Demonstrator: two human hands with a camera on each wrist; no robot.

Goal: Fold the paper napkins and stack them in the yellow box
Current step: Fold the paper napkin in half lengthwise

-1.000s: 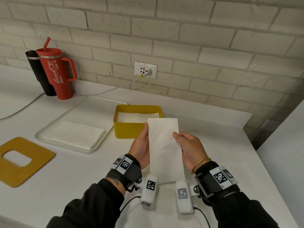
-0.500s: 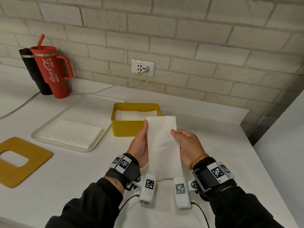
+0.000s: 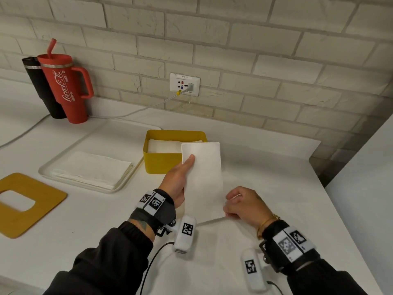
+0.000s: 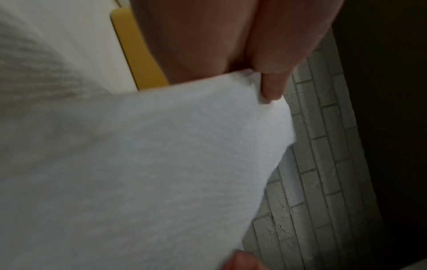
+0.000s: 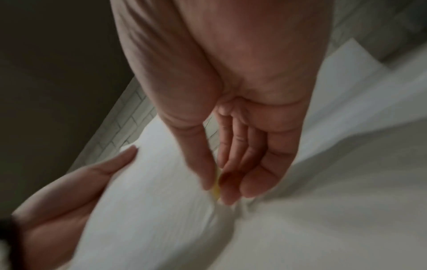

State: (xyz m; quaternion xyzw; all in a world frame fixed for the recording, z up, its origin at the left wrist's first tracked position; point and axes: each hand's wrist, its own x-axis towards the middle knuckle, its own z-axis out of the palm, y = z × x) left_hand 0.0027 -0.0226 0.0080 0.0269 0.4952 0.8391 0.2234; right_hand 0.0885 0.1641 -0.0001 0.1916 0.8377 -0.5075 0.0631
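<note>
A long white folded napkin (image 3: 204, 177) stands lifted above the white counter, its top edge in front of the yellow box (image 3: 161, 162). My left hand (image 3: 188, 165) grips its left edge, thumb on the front and fingers hidden behind. My right hand (image 3: 230, 204) pinches the lower right corner with curled fingers. The box holds folded napkins (image 3: 163, 144). The left wrist view shows a fingertip (image 4: 272, 87) on the napkin (image 4: 150, 164). The blurred right wrist view shows my right hand (image 5: 219, 188) at the napkin's (image 5: 150, 210) edge.
A white tray (image 3: 63, 154) left of the box carries a stack of unfolded napkins (image 3: 91, 171). A yellow board with a cut-out (image 3: 32, 203) lies at the far left. A red tumbler (image 3: 66, 90), a black bottle (image 3: 40, 88) and a cable (image 3: 138, 109) stand by the brick wall.
My right hand has slid down the napkin's right edge from its middle to the lower corner. The left hand keeps its grip, and the napkin has tilted slightly.
</note>
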